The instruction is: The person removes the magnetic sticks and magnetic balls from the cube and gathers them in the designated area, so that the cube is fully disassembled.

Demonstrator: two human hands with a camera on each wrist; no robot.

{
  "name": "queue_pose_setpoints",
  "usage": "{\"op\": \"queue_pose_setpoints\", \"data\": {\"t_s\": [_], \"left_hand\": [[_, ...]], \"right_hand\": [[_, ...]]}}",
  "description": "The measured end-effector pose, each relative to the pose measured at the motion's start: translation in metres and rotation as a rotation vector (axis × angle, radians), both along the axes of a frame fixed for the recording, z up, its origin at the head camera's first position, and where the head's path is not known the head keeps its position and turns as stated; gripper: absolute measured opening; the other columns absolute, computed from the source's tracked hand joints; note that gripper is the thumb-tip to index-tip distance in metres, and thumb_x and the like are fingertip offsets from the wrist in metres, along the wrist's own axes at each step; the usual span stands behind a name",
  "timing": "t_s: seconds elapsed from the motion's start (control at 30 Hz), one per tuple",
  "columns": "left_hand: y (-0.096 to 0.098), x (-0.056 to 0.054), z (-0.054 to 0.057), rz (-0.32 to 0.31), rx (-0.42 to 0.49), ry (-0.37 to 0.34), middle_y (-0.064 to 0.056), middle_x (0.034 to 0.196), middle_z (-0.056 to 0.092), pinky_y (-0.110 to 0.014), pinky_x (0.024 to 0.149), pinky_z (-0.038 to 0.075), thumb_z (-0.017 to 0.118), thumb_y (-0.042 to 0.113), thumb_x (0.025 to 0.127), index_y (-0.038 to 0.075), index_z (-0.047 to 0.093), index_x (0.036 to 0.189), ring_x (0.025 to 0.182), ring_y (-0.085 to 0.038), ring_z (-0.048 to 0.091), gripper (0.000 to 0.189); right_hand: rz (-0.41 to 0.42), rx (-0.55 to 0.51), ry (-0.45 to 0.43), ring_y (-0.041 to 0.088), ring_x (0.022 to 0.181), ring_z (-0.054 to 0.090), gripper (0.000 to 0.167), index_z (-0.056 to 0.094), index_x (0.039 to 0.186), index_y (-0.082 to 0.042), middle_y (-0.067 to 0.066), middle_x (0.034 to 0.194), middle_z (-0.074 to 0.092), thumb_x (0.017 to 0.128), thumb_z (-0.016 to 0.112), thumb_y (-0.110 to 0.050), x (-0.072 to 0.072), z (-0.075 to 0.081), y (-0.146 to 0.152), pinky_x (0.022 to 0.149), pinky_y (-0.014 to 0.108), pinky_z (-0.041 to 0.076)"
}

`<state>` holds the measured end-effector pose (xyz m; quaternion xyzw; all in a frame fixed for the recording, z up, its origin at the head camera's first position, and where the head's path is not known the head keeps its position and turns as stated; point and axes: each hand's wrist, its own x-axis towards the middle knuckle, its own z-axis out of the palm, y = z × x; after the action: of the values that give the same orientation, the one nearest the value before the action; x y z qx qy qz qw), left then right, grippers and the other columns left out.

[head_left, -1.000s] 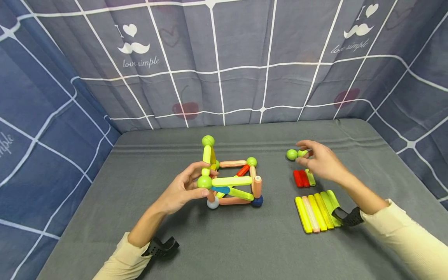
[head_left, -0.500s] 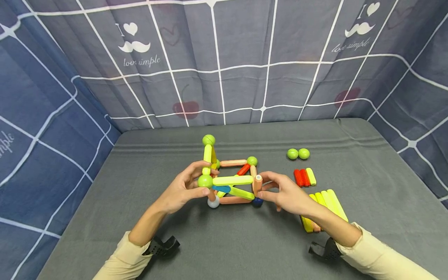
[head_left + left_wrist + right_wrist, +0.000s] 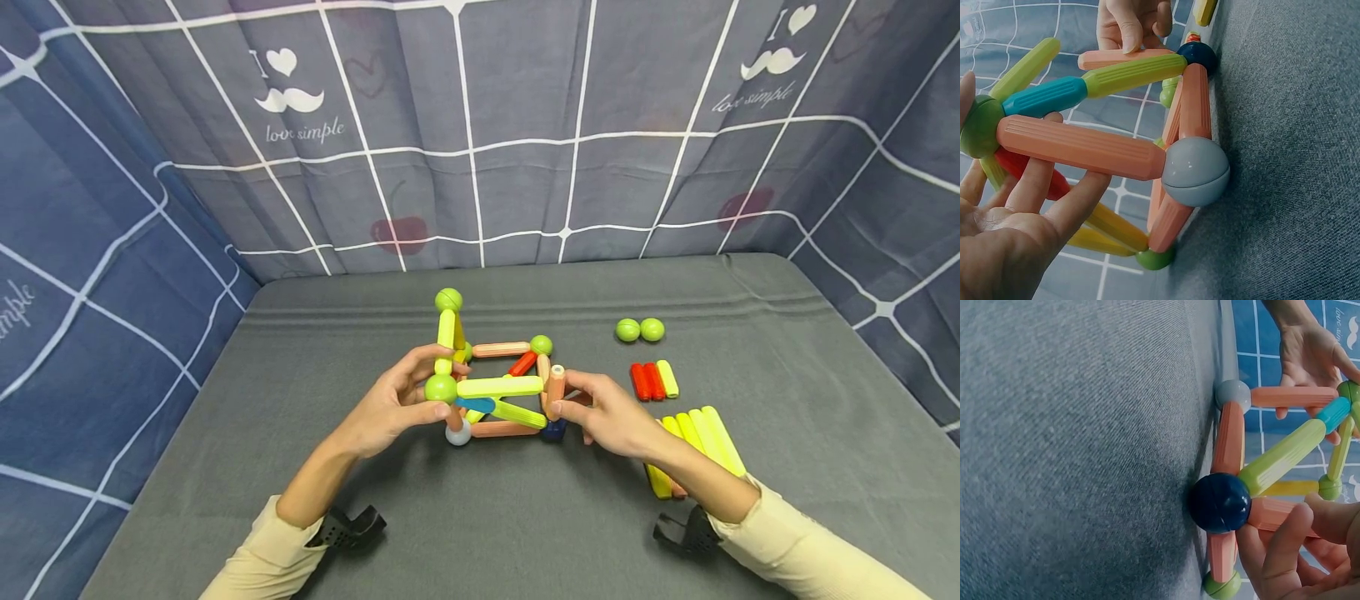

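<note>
A frame of magnetic building sticks and balls stands mid-table. My left hand point(image 3: 390, 408) grips its near left corner, thumb by a green ball point(image 3: 440, 388) and fingers behind the upright sticks. Below that corner, an orange stick point(image 3: 1079, 147) runs down to a light grey ball point(image 3: 1196, 170). On the right, my right hand point(image 3: 611, 417) pinches an upright orange stick point(image 3: 555, 392) between thumb and fingers. Its lower end meets a navy ball point(image 3: 1219, 503) on the table, while its top stands free beside the end of a yellow-green stick point(image 3: 498, 387).
Two loose green balls point(image 3: 640, 330) lie at the back right. Nearer are two short red sticks point(image 3: 647, 382) and a short yellow-green one point(image 3: 667, 378). My right forearm partly covers a row of long sticks point(image 3: 708, 437). Grid-patterned curtains point(image 3: 517, 192) enclose the table.
My right hand has come left from the loose green balls to the upright orange stick and taken hold of it; the stick's top now leans slightly right. My left hand keeps its place.
</note>
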<state>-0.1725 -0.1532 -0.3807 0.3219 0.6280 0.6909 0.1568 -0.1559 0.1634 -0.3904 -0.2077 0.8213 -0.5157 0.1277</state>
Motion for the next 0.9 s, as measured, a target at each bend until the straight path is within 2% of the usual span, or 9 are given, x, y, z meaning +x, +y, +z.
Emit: {"op": "queue_pose_setpoints", "data": {"t_s": [0.1, 0.27, 0.4, 0.5, 0.6, 0.7, 0.8, 0.9], "left_hand": [[0.000, 0.000, 0.000, 0.002, -0.003, 0.000, -0.018, 0.133, 0.053, -0.032, 0.095, 0.049, 0.069, 0.003, 0.092, 0.011, 0.044, 0.139, 0.121, -0.026, 0.055, 0.054], [0.000, 0.000, 0.000, 0.003, 0.000, 0.005, -0.015, 0.133, 0.054, -0.032, 0.095, 0.048, 0.068, 0.003, 0.092, 0.011, 0.044, 0.140, 0.122, -0.026, 0.054, 0.054], [0.001, 0.000, 0.001, 0.005, -0.002, 0.005, -0.015, 0.132, 0.054, -0.032, 0.095, 0.048, 0.069, 0.003, 0.092, 0.011, 0.044, 0.140, 0.121, -0.026, 0.054, 0.054], [0.002, 0.000, 0.001, 0.004, -0.005, 0.006, -0.015, 0.132, 0.054, -0.032, 0.095, 0.049, 0.069, 0.004, 0.092, 0.011, 0.044, 0.140, 0.121, -0.026, 0.055, 0.054], [0.002, -0.001, 0.001, 0.004, -0.002, 0.009, -0.018, 0.133, 0.053, -0.032, 0.094, 0.049, 0.069, 0.003, 0.092, 0.011, 0.044, 0.140, 0.120, -0.026, 0.055, 0.054], [0.001, -0.001, 0.000, 0.003, 0.000, 0.011, -0.020, 0.133, 0.052, -0.031, 0.093, 0.049, 0.068, 0.002, 0.092, 0.011, 0.044, 0.140, 0.119, -0.026, 0.056, 0.054], [0.001, -0.001, 0.000, 0.002, -0.003, 0.011, -0.019, 0.133, 0.053, -0.031, 0.093, 0.049, 0.068, 0.002, 0.092, 0.011, 0.044, 0.140, 0.118, -0.026, 0.056, 0.054], [0.001, -0.001, -0.001, 0.000, -0.003, 0.011, -0.018, 0.133, 0.053, -0.031, 0.093, 0.049, 0.067, 0.001, 0.093, 0.012, 0.044, 0.139, 0.119, -0.026, 0.055, 0.053]], "right_hand": [[0.010, -0.022, 0.003, 0.036, 0.074, 0.062, 0.007, 0.062, 0.102, -0.002, 0.011, 0.096, 0.064, 0.097, 0.063, -0.006, -0.001, 0.000, 0.001, 0.055, 0.034, 0.055], [0.012, -0.097, -0.047, 0.037, 0.077, 0.068, 0.016, 0.060, 0.110, 0.005, 0.019, 0.097, 0.062, 0.098, 0.060, -0.006, -0.002, 0.004, 0.004, 0.067, 0.036, 0.059], [-0.021, -0.101, -0.068, 0.037, 0.081, 0.067, 0.015, 0.061, 0.104, 0.004, 0.021, 0.094, 0.064, 0.097, 0.063, -0.009, 0.003, 0.005, 0.010, 0.070, 0.037, 0.059], [-0.051, -0.086, -0.064, 0.038, 0.080, 0.066, 0.016, 0.062, 0.102, 0.004, 0.022, 0.090, 0.065, 0.096, 0.066, -0.010, 0.009, 0.006, 0.019, 0.067, 0.038, 0.058], [-0.082, -0.073, -0.066, 0.036, 0.072, 0.065, 0.023, 0.061, 0.107, 0.005, 0.023, 0.087, 0.065, 0.096, 0.067, -0.014, 0.017, 0.008, 0.030, 0.062, 0.038, 0.058], [-0.104, -0.096, -0.043, 0.033, 0.065, 0.065, 0.032, 0.057, 0.121, 0.003, 0.025, 0.094, 0.063, 0.095, 0.067, -0.014, 0.025, 0.010, 0.044, 0.054, 0.038, 0.056], [-0.122, -0.149, -0.025, 0.031, 0.059, 0.063, 0.046, 0.047, 0.138, -0.004, 0.028, 0.104, 0.059, 0.096, 0.066, -0.010, 0.034, 0.012, 0.059, 0.045, 0.040, 0.053], [-0.112, -0.182, 0.018, 0.030, 0.052, 0.062, 0.056, 0.037, 0.146, -0.007, 0.028, 0.103, 0.057, 0.097, 0.062, -0.002, 0.041, 0.013, 0.078, 0.041, 0.040, 0.051]]}}
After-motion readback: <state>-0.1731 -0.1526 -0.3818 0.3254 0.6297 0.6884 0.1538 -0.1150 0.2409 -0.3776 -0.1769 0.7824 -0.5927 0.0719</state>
